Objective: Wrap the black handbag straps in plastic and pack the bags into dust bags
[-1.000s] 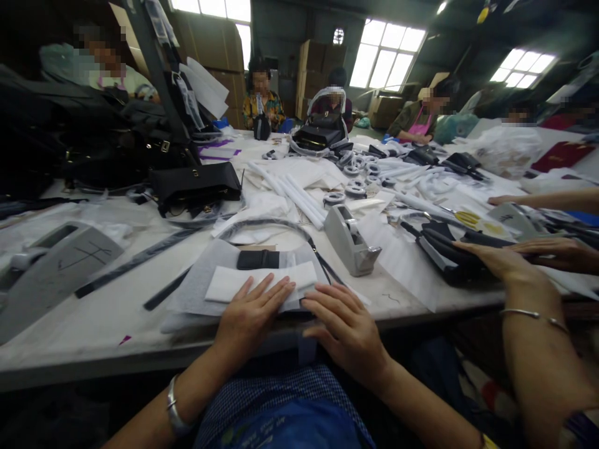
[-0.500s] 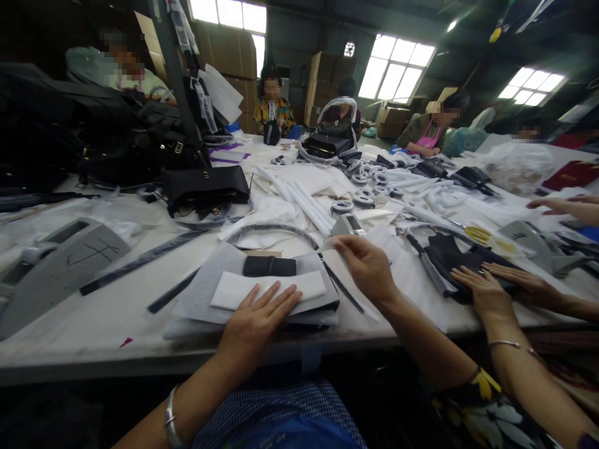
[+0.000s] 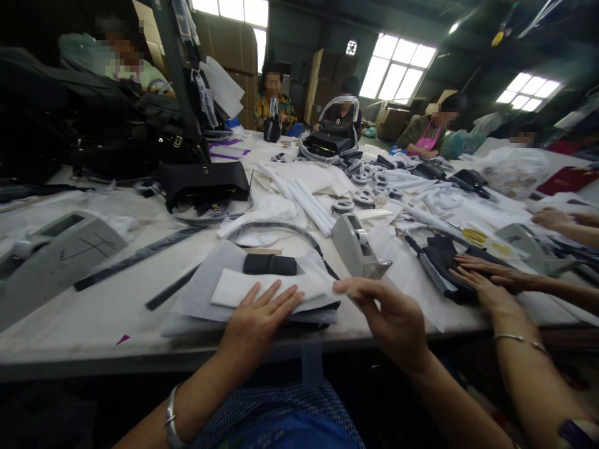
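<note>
My left hand (image 3: 262, 315) lies flat with fingers stretched on a folded white foam sheet (image 3: 234, 288). Beneath the foam are white wrapping sheets (image 3: 199, 299) over a dark bag, mostly hidden, whose black edge (image 3: 330, 306) shows at the right. A small black strapped piece (image 3: 270, 264) rests just behind the foam. Close to the foam's right end, my right hand (image 3: 393, 318) is pinched on what looks like a piece of clear tape, barely visible. A grey tape dispenser (image 3: 353, 246) stands just beyond that hand.
Another tape dispenser (image 3: 60, 262) stands at the left. A black handbag (image 3: 206, 186) sits behind it. To the right, a co-worker's hands (image 3: 486, 277) press on a black bag (image 3: 440, 265), near yellow-handled scissors (image 3: 475, 236). Wrapped rolls (image 3: 309, 206) lie farther back.
My right hand has come from the tape dispenser toward me, down to the foam's right end. My left hand stays on the foam. The co-worker's hands shifted slightly on their bag.
</note>
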Available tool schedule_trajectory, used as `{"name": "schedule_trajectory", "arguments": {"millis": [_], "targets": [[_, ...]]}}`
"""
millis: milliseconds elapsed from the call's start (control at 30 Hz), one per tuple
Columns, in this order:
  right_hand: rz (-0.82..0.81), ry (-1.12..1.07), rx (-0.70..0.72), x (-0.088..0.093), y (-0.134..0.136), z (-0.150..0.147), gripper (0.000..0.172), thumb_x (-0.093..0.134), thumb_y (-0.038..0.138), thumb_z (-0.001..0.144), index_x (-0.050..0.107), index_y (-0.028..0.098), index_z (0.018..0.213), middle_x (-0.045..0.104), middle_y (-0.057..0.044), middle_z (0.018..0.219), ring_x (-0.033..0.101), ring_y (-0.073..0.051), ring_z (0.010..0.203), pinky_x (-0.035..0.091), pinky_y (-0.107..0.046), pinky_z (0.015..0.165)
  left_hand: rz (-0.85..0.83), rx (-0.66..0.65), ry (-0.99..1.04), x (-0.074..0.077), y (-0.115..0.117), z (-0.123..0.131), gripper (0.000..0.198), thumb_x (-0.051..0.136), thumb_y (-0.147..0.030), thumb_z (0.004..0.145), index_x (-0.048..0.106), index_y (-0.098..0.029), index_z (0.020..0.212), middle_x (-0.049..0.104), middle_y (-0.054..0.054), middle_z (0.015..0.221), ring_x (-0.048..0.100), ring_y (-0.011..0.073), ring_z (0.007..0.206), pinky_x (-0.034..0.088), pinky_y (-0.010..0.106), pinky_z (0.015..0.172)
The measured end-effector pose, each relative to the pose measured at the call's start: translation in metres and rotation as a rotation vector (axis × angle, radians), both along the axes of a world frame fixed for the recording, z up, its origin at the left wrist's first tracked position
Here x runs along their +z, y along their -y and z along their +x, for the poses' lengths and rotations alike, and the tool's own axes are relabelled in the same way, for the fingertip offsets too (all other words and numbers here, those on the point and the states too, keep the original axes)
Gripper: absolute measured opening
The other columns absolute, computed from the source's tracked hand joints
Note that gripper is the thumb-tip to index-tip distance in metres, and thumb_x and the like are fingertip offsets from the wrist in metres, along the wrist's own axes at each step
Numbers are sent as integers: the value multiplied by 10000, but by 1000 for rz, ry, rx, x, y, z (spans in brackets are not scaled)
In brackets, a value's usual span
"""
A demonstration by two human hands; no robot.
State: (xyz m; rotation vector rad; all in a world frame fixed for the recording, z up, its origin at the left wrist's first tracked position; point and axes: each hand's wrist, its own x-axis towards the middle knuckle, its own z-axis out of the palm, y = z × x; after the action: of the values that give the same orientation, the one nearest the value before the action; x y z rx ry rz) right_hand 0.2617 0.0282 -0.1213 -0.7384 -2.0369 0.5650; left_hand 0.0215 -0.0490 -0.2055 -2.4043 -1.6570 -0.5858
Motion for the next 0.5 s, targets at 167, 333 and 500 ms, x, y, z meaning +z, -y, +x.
{"name": "schedule_trajectory", "arguments": {"millis": [167, 333, 500], "targets": [[223, 64, 205, -40, 41, 1, 231, 570, 13, 907, 670, 179, 1033, 776, -56, 1042, 718, -189, 1056, 542, -337, 998, 31, 26, 48, 0, 2, 2, 601, 457, -60, 912, 390, -236, 1483, 519, 29, 1476, 477, 273, 1368, 409, 557, 1106], [387, 125, 217, -67, 56, 0, 197, 541, 47, 934, 659, 152, 1051, 766, -96, 1078, 688, -223, 1123, 539, -405, 1025, 50, 63, 73, 2, 4, 5, 658, 452, -74, 932, 279, -268, 1537, 484, 46, 1502, 471, 243, 1375, 410, 527, 1112], [512, 218, 241, -84, 53, 4, 218, 482, 72, 978, 668, 132, 1074, 761, -99, 1094, 668, -218, 1156, 512, -424, 1063, 45, 37, 5, 2, 3, 4, 697, 423, -20, 900, 329, -331, 1517, 424, 16, 1532, 456, 283, 1382, 420, 560, 1090]]}}
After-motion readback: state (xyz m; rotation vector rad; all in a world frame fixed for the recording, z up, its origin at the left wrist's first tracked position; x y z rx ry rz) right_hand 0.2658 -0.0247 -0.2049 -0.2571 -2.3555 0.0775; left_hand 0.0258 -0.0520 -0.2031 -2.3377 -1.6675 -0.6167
